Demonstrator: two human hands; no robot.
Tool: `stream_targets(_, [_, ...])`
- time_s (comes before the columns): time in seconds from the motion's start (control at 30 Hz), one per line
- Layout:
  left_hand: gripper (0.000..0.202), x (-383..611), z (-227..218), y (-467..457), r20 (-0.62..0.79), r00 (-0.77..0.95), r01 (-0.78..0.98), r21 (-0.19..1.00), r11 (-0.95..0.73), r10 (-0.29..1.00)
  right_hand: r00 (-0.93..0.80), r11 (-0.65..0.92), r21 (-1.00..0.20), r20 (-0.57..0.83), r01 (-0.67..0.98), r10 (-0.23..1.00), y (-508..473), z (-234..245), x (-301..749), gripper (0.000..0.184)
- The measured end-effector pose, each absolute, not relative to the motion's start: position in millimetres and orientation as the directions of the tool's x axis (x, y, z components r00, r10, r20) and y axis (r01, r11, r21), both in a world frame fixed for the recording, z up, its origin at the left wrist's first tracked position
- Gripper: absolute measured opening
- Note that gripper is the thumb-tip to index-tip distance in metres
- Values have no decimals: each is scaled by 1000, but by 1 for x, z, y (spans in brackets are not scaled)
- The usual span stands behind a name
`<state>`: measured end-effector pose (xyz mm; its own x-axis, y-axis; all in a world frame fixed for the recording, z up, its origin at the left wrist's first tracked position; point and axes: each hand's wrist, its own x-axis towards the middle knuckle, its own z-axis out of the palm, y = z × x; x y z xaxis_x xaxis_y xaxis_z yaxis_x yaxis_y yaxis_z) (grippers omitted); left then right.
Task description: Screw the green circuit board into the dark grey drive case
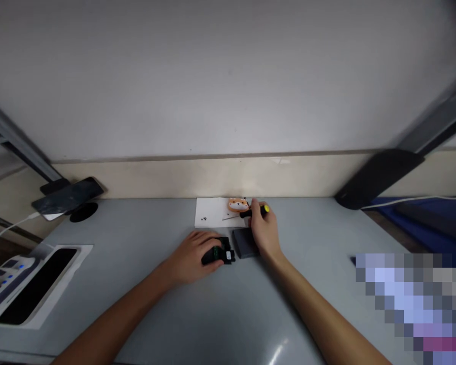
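Your 2 forearms come up from the bottom edge across the grey table (144,228), and they lie nearest the lens. Your left hand (195,253) lies curled over a small black part (218,253), fingers closed on it, pressing it to the table; a green patch shows on the part's near side. Just right of it sits a flat dark grey block (243,242), close against the part, though you cannot tell whether the 2 touch. Your right hand (264,228) is closed around a screwdriver (255,211) with a black grip and a yellow end cap. Its shaft points left over a white sheet (213,210) that lies against the back wall. On that sheet you have a few tiny dark screws (203,219) near the left edge and an orange, cat-faced thing (238,204) at the right, just beside the screwdriver.

Well apart to your left, a phone (66,196) rests tilted on a round black stand (83,211). A white tray (41,284) with a dark inside lies at the table's left edge, next to a power strip (2,276). At the right, a black lamp head (380,177) hangs over the table's far corner.
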<state>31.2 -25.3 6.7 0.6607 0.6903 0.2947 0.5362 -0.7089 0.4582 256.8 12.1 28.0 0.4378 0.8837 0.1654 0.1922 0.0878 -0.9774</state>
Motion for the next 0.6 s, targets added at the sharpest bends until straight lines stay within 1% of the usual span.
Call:
stream_targets(0.1, [51, 22, 13, -24, 281, 699, 506, 456, -732, 658, 473, 61, -976, 155, 209, 867, 15, 26, 263, 49])
stream_targets(0.17, [57, 14, 17, -22, 272, 710, 513, 431, -742, 649, 497, 43, -975, 148, 216, 855, 18, 24, 268, 50])
stream_targets(0.23, [57, 6, 19, -18, 254, 692, 552, 416, -723, 675, 518, 24, -976, 135, 217, 845, 21, 22, 272, 52])
stream_targets(0.3, [52, 2, 18, -15, 240, 671, 581, 419, -698, 702, 548, -4, -980, 107, 197, 830, 22, 22, 275, 53])
stream_targets(0.43, [44, 5, 7, -13, 292, 632, 583, 430, -689, 717, 579, 0, -990, 84, 144, 811, 20, 24, 274, 55])
stream_targets(0.5, [45, 11, 2, -15, 313, 616, 575, 449, -684, 723, 563, 19, -984, 116, 175, 818, 18, 26, 273, 56])
stream_targets(0.6, [47, 19, 1, -21, 294, 622, 558, 484, -674, 726, 515, 73, -961, 206, 267, 832, 16, 27, 271, 55])
